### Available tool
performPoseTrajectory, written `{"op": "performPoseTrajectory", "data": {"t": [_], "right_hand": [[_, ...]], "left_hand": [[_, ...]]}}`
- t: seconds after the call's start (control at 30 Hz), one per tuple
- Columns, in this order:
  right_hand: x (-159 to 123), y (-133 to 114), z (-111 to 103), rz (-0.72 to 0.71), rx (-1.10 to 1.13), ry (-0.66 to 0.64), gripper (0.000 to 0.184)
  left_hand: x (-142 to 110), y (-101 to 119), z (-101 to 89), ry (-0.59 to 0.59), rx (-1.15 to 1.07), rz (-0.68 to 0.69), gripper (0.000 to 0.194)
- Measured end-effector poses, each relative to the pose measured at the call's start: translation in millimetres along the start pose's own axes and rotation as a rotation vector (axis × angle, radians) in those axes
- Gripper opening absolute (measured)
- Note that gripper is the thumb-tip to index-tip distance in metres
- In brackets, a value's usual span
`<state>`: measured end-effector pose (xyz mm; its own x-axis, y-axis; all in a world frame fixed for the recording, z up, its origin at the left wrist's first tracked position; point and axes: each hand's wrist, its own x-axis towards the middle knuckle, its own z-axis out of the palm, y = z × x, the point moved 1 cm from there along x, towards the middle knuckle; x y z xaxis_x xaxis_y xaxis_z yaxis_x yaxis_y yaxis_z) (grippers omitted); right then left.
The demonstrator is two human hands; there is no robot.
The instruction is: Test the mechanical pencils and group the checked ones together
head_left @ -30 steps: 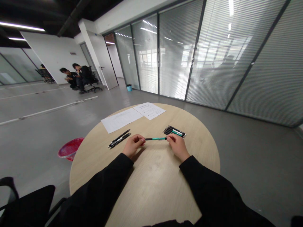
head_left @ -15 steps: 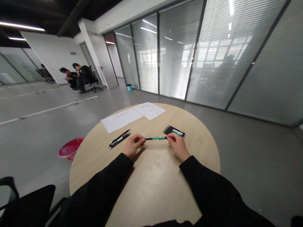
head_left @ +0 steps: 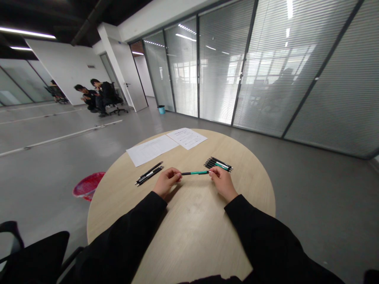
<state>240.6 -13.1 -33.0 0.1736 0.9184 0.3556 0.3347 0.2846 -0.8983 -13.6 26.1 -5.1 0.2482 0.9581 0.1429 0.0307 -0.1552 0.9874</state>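
A green and black pen is held level between my two hands, a little above the round wooden table. The fingers of my left hand pinch its dark left end. At the other end, my right hand has thumb and fingers closed on the tip. Just left of my left hand lies a small group of black pens, one with a white part. Beyond my right hand is a second bunch of pens, side by side, black with white and green parts.
Two printed paper sheets lie at the table's far edge. A red basin is on the floor to the left, near a black chair. Two seated people and a blue bin are farther back.
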Motion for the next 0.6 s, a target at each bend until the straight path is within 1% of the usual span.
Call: {"op": "performPoseTrajectory", "data": {"t": [0.3, 0.6], "right_hand": [[-1.1, -2.9, -1.3, 0.019, -0.02, -0.005, 0.021], [-1.3, -4.6, -1.2, 0.002, -0.026, -0.013, 0.02]], "left_hand": [[0.8, -2.5, -0.8, 0.007, -0.019, -0.01, 0.03], [0.2, -2.0, -0.9, -0.002, -0.024, -0.013, 0.03]]}}
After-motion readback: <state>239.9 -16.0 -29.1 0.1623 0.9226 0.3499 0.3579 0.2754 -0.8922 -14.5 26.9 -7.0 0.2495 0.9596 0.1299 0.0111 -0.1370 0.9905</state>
